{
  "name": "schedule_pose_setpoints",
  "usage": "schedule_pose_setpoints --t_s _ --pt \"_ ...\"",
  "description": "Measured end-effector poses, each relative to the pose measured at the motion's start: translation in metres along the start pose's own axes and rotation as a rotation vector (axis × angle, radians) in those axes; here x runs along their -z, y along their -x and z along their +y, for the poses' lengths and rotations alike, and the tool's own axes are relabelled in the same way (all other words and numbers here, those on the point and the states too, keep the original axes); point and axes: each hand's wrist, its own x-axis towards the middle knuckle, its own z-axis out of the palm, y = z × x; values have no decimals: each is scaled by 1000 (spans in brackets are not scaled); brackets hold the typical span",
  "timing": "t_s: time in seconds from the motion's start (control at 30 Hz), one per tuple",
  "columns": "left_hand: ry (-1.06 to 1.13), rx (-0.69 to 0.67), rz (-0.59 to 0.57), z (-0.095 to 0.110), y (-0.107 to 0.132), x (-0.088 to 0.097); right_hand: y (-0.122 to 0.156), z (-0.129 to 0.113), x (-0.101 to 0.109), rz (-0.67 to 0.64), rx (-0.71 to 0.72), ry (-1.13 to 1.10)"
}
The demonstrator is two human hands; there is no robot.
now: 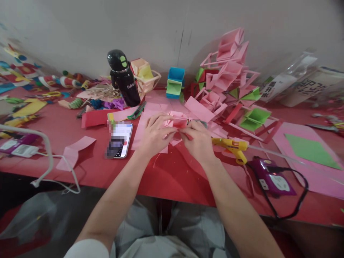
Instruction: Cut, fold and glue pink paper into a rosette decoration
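Both my hands meet over a small folded pink and red paper piece (177,122) on the red table (172,179). My left hand (154,134) pinches its left side with curled fingers. My right hand (197,141) grips its right side, fingers closed. Flat pink paper sheets (150,114) lie under and behind the piece. A yellow glue gun (231,147) lies just right of my right hand. A phone (119,139) lies left of my left hand.
A heap of folded pink, red and green paper shapes (228,82) fills the back right. A black bottle (123,77) stands at the back. A purple power strip (272,179) with black cable sits right. A white cable (49,157) loops left.
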Motion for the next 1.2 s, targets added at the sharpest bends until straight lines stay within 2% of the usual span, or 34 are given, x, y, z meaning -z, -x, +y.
schedule_pose_setpoints --t_s 0.13,0.27,0.47,0.57,0.7,0.87,1.03,1.2 --pt "51 77 -20 2 -3 5 -1 0 1 67 -9 -93" --pt "152 167 -50 -3 0 7 -1 1 3 132 -142 -243" --pt "405 482 -216 -15 10 -3 0 7 3 172 -288 -407" --pt "518 548 -230 -16 11 -6 -1 9 2 180 -317 -438" --pt "540 525 -179 -15 8 -3 0 12 2 168 -295 -433" --pt "459 395 -89 -20 7 -3 0 15 4 86 -187 -348" --pt "386 358 -123 -23 10 -4 0 16 4 1 -111 -238" --pt "433 396 -142 -18 9 -3 1 13 4 39 -48 -242"
